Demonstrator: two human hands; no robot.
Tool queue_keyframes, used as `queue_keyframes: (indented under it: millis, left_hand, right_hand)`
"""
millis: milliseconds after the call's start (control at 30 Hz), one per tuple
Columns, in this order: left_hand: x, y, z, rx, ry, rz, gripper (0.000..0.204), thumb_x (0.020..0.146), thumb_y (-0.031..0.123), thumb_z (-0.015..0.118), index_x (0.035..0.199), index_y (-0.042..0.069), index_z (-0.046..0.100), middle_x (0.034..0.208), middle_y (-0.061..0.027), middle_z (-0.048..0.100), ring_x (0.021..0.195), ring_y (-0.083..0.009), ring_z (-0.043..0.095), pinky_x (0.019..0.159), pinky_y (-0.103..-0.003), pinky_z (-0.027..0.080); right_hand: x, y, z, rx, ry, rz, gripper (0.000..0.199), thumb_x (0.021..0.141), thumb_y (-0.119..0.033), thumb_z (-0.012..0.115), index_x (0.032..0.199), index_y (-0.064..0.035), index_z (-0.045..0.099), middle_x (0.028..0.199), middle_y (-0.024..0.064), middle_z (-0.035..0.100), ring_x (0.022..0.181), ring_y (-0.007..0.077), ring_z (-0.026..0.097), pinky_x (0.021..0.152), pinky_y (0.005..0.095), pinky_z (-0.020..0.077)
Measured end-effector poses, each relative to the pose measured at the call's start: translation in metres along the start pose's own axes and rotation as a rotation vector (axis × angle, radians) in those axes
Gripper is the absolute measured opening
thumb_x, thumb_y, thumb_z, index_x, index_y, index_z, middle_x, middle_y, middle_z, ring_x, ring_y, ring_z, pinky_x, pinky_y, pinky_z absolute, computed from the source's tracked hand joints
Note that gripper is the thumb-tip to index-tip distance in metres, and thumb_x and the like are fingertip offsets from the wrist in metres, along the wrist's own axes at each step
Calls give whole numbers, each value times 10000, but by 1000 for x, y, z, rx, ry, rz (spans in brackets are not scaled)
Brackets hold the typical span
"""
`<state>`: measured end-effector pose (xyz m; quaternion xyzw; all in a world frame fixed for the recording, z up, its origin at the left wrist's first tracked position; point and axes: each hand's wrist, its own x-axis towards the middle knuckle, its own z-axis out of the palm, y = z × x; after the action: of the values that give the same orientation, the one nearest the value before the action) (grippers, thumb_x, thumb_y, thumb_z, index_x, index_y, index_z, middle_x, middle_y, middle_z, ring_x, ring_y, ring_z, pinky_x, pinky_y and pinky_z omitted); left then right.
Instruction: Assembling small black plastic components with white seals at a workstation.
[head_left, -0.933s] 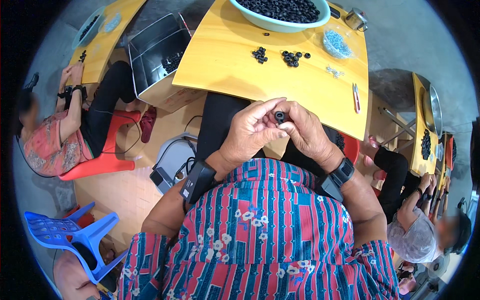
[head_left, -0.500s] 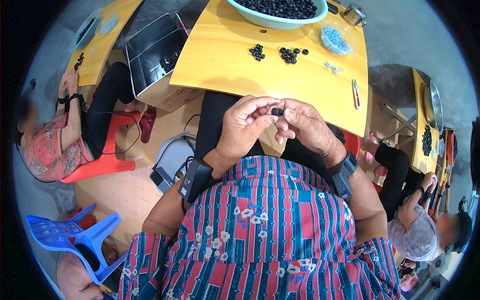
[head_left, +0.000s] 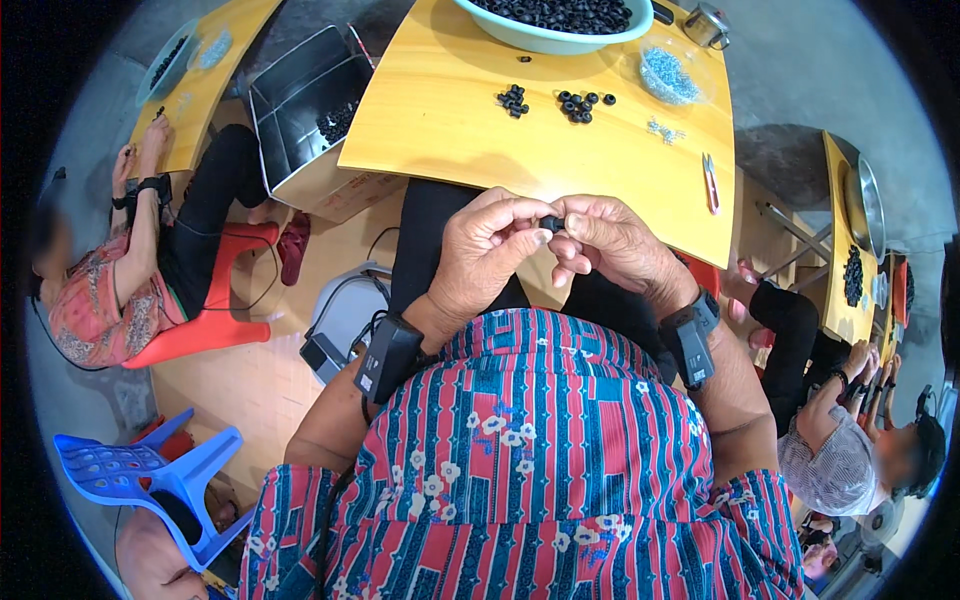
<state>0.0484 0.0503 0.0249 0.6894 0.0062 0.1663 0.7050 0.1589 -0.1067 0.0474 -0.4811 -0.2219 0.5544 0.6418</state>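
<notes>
In front of my body, just off the table's near edge, both hands meet on a small black cylindrical part [head_left: 550, 224]. My left hand [head_left: 485, 250] pinches it between thumb and forefinger. From the other side, the thumb and fingers of my right hand [head_left: 620, 248] close on the same part; whether they also hold something tiny is hidden. Beyond them on the yellow table [head_left: 440, 110] lie two small groups of black parts, a left cluster [head_left: 513, 100] and a right cluster [head_left: 578, 106]. Small clear pieces [head_left: 664, 131] lie farther right.
A pale green basin [head_left: 560, 42] full of black parts stands at the far edge, near a clear bowl [head_left: 670, 75] of bluish pieces and a metal mug [head_left: 707, 26]. Snips [head_left: 711, 184] lie at right. An open carton [head_left: 300, 110] stands left; co-workers sit on both sides.
My right hand has turned slightly and its fingers now cover more of the black part. The co-worker at left has moved their hands apart.
</notes>
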Motion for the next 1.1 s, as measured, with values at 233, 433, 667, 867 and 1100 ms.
queue_keyframes:
  millis: [233,433,667,867,1100]
  left_hand:
    - [1,3,-2,39,-23,-19,178,799,10,632,975,-6,651,800,-35,553,709,-84,533,653,-210,437]
    - [0,1,-4,22,-68,-37,185,816,12,623,998,-13,643,831,-17,541,746,-76,500,668,-205,414]
    - [-1,0,-7,29,-98,-60,166,840,25,614,996,-21,645,873,-38,573,799,-87,539,696,-207,433]
    - [-3,2,1,-93,-28,-128,198,808,11,619,1002,-18,648,808,-17,565,730,-63,509,661,-209,427]
    - [-6,-2,2,-167,-2,-203,208,818,6,616,1023,-16,643,846,-20,596,759,-63,533,683,-205,444]
  right_hand:
    - [-3,-8,2,-105,34,38,332,914,-336,539,910,-6,572,723,1,540,618,99,572,606,213,490]
    - [-4,-20,1,-303,51,83,319,913,-351,535,899,-37,591,702,-14,573,633,86,593,590,202,456]
    - [-3,-23,-1,-381,14,90,308,902,-350,555,898,-44,590,706,-14,567,634,84,583,593,206,458]
    - [-4,-11,3,-234,163,25,250,859,-280,622,933,-45,579,735,-13,561,622,76,556,603,216,465]
    - [-1,4,12,-49,299,-212,102,821,-62,654,902,-22,606,777,17,598,619,87,554,613,233,489]
